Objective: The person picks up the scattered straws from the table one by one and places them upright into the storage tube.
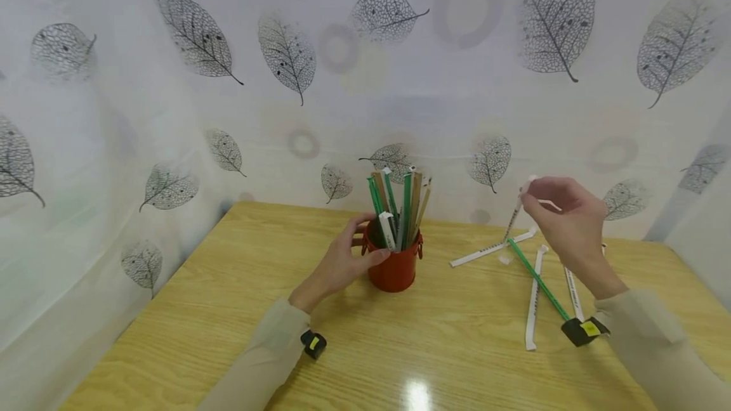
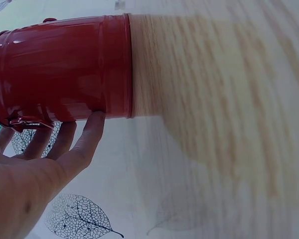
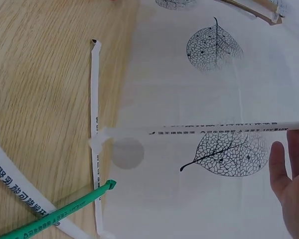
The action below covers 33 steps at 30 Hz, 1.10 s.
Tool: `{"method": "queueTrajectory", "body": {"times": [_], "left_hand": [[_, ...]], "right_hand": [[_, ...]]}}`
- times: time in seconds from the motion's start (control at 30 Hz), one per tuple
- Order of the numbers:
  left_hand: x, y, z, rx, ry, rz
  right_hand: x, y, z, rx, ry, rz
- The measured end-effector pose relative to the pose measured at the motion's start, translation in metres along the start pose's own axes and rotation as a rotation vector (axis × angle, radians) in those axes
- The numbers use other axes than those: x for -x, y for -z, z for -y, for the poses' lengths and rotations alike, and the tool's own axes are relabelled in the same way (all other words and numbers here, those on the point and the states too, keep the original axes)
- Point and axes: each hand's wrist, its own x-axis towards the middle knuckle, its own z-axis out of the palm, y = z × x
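Note:
My left hand (image 1: 342,262) holds a small red metal bucket (image 1: 395,274) by its left side, thumb at the front and fingers behind. In the left wrist view the fingertips touch the bucket wall (image 2: 55,67). Several paper-wrapped straws, green (image 1: 407,205), brown (image 1: 417,195) and white (image 1: 387,230), stand upright inside the bucket. Off to the right, my right hand (image 1: 573,221) pinches the top end of a white wrapped straw (image 1: 513,217). This straw hangs tilted, its lower end close over the loose straws; printed lettering shows along it in the right wrist view.
Below the right hand lie white wrapped straws (image 1: 534,303) and a green one (image 1: 539,281) crossing on the wooden table (image 1: 457,335). Another white straw (image 1: 485,251) is near the back edge. A leaf-patterned curtain (image 1: 428,106) hangs behind the table.

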Motion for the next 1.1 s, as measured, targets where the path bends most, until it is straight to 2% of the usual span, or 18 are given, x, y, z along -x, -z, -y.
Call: {"method": "queueTrajectory", "body": {"times": [0.17, 0.3, 0.4, 0.6, 0.83, 1.0, 1.1], "left_hand": [[0.000, 0.000, 0.000, 0.000, 0.001, 0.001], [0.000, 0.000, -0.001, -0.002, 0.002, 0.005], [0.000, 0.000, -0.001, -0.003, 0.005, 0.007], [-0.001, -0.001, -0.001, -0.008, 0.002, 0.003], [0.000, 0.000, -0.002, -0.015, 0.017, -0.004], [-0.001, 0.000, -0.001, -0.011, 0.025, -0.001], [-0.001, -0.001, -0.001, -0.005, 0.007, 0.001]], "right_hand": [[0.001, -0.009, 0.010, -0.058, 0.122, 0.033], [0.000, -0.016, 0.017, -0.134, 0.188, 0.046], [-0.001, -0.022, 0.022, -0.138, 0.236, 0.035], [-0.006, -0.036, 0.037, -0.180, 0.282, 0.013], [-0.021, -0.059, 0.059, -0.155, 0.338, 0.033], [-0.025, -0.077, 0.077, -0.247, 0.366, 0.037], [-0.024, -0.087, 0.084, -0.298, 0.388, 0.037]]}}
